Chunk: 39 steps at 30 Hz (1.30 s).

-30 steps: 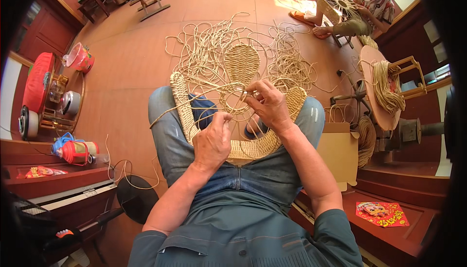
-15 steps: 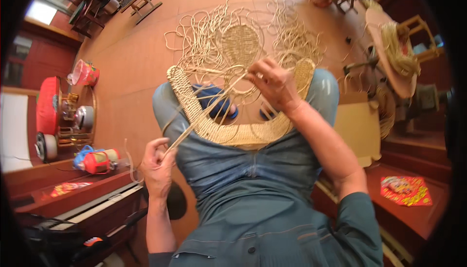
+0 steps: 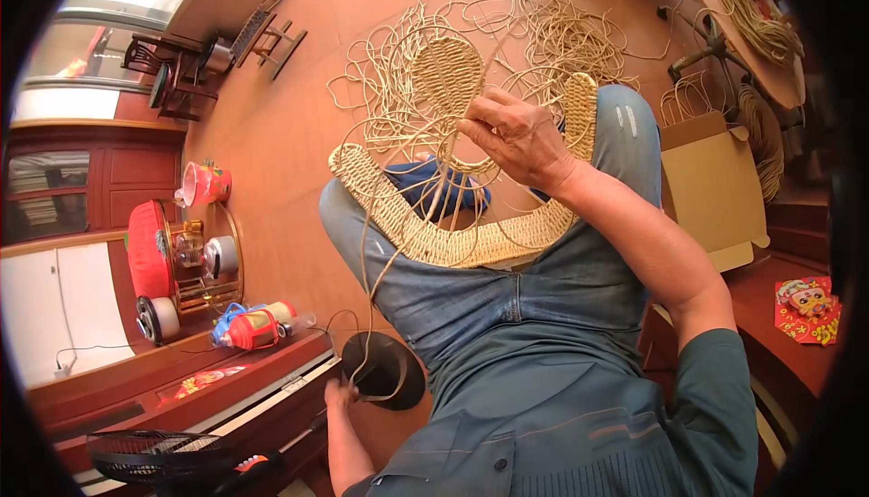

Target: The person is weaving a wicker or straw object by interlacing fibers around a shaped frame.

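Across my thighs lies a U-shaped woven band [image 3: 493, 245] of pale straw-coloured cord. Beyond its opening is a woven oval panel [image 3: 447, 71], joined to the band by loose strands and loops. My right hand [image 3: 525, 142] is closed in a pinch at the panel's lower right edge, on cord there; the fingertips partly hide the spot. Low on the left, my left hand [image 3: 340, 394] is closed and holds a long cord [image 3: 369, 266], which runs slack up to the woven work and loops near the hand.
Heaps of loose cord [image 3: 579, 40] spread over the tiled floor beyond the work. A cardboard box [image 3: 711, 194] stands at the right, with cord coils [image 3: 756, 22] on a board above. At left are a dark round stool [image 3: 385, 370], a black fan [image 3: 158, 452] and a red flask [image 3: 253, 327].
My left hand has moved down and outward from beside my thigh, drawing cord along. My right hand remains near the oval panel. The view has shifted, showing more of the left side.
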Available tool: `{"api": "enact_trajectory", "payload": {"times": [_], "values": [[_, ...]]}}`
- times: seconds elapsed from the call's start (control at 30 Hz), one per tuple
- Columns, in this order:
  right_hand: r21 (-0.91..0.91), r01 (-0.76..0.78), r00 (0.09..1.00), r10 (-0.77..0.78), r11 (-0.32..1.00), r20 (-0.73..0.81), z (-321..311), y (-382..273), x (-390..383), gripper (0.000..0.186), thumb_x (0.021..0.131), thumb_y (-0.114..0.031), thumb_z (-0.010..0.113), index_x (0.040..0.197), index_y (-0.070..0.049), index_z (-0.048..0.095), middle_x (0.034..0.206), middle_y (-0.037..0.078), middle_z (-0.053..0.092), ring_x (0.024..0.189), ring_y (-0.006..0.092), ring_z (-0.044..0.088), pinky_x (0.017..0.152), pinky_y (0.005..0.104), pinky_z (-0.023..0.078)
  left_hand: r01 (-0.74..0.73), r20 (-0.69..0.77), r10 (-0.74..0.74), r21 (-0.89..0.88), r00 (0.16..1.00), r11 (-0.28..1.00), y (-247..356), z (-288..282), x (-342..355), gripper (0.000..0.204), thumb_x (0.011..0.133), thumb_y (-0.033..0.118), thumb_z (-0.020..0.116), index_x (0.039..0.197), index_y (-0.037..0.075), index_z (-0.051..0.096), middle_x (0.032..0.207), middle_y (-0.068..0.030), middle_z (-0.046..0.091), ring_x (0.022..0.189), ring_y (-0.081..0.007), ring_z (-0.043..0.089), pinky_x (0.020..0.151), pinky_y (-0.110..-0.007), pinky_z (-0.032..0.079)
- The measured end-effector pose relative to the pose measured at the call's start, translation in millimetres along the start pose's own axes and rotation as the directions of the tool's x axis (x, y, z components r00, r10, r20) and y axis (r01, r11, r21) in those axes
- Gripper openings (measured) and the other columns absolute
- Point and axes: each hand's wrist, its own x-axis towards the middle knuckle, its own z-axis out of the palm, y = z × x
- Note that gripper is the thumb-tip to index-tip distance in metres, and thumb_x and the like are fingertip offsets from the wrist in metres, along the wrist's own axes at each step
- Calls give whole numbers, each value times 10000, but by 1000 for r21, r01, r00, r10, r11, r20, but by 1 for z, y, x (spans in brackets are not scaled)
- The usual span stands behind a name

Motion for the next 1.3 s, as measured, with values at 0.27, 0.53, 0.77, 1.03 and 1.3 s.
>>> {"api": "enact_trajectory", "payload": {"times": [0.27,0.53,0.77,1.03,1.3], "values": [[-3,-137,990,137,991,8,2,-11,4,161,1003,-207,722,972,-49,713,902,134,679,818,338,693,718,430,545,-961,-606,749,-118,269,250,352,-57,-243,248,992,76,697,1234,20,700,1105,-181,722,991,-329,722,885,-406,570],[-5,-155,988,155,988,23,6,-10,7,149,1008,-162,734,977,-18,712,878,116,660,765,261,659,711,367,526,-981,-606,779,-6,159,195,351,-36,-231,83,1033,136,683,1066,92,744,930,-145,754,855,-355,744,711,-438,575],[17,-164,986,164,986,15,3,-8,4,204,1018,-206,714,928,-28,671,848,151,623,758,335,658,680,423,514,-193,-586,313,259,747,946,109,-83,-35,217,1038,236,584,1188,164,724,1005,-226,770,928,-456,745,774,-574,573],[25,-129,992,130,991,-4,4,-10,7,184,1010,-176,719,936,-18,660,845,161,612,761,365,654,675,440,519,-641,-595,555,85,581,763,212,-126,-54,296,1039,166,624,1263,-5,714,1117,-228,740,1042,-400,719,953,-488,560],[-25,-139,990,139,990,-2,4,-14,8,155,1006,-159,728,942,-24,689,830,151,612,741,348,632,645,437,496,-969,-552,813,241,-185,-57,495,-104,-258,383,1012,148,693,1384,76,632,1209,-155,698,1123,-345,672,993,-444,534]]}}
